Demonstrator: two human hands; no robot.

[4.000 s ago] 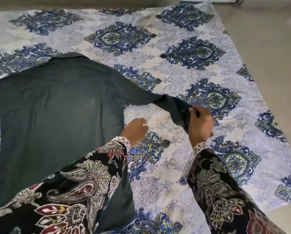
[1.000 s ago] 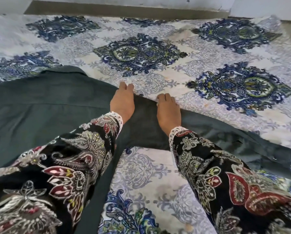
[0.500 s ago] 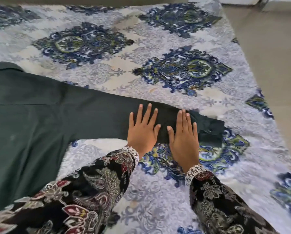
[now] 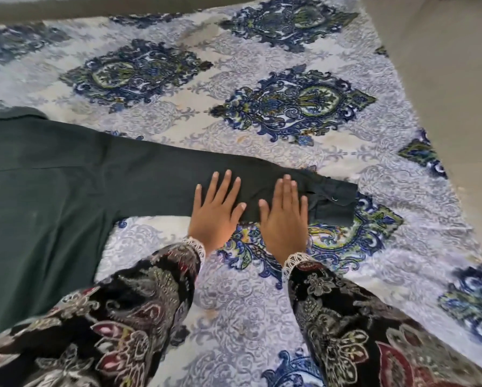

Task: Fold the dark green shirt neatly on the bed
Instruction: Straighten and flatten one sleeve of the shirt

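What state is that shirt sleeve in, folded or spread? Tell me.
Spread. The sleeve lies flat and straight across the bedsheet, cuff at its end; left hand and right hand press it flat.

Both hands lay flat on the dark green shirt's [image 4: 66,191] outstretched sleeve [image 4: 161,177], left hand [image 4: 214,213] beside right hand [image 4: 284,219], cuff [image 4: 335,202] just past the right fingertips.

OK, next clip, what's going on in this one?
A person is folding a dark green long-sleeved shirt spread flat on a bed with a blue and white patterned sheet. Both hands, left hand and right hand, press flat with straight fingers on the outstretched sleeve near its cuff. No fold shows yet.
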